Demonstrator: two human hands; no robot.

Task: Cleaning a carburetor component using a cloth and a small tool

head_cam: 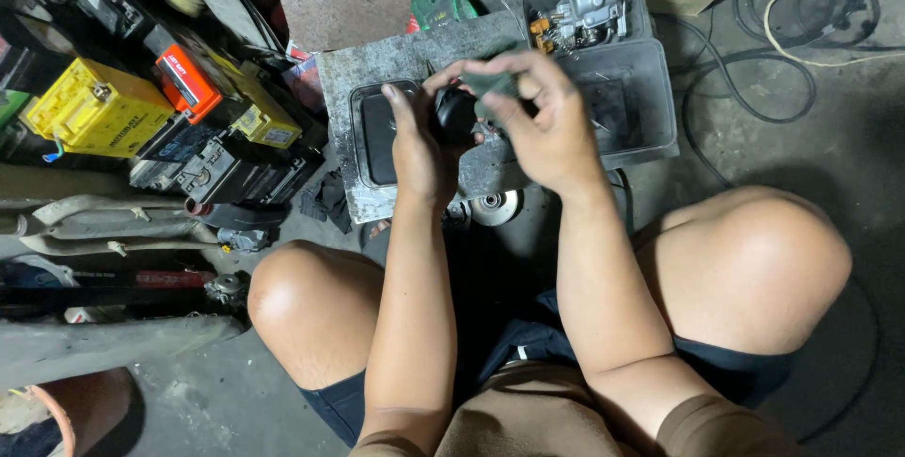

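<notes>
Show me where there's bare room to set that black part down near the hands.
Bare concrete right of the grey tray, inside the cable loop. The slab's left strip is free too. Crowded: batteries on the left, carburettor in the back bin.

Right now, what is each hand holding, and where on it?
The left hand grips a small round black part by its side. The right hand pinches a dark green cloth at the part's top.

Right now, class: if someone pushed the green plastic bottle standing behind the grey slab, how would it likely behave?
The green bottle would probably tip rather than slide: it stands upright and narrows to a capped neck. It looks like thin plastic, so likely light unless full. Clutter crowds it, so it may not roll far.
</notes>
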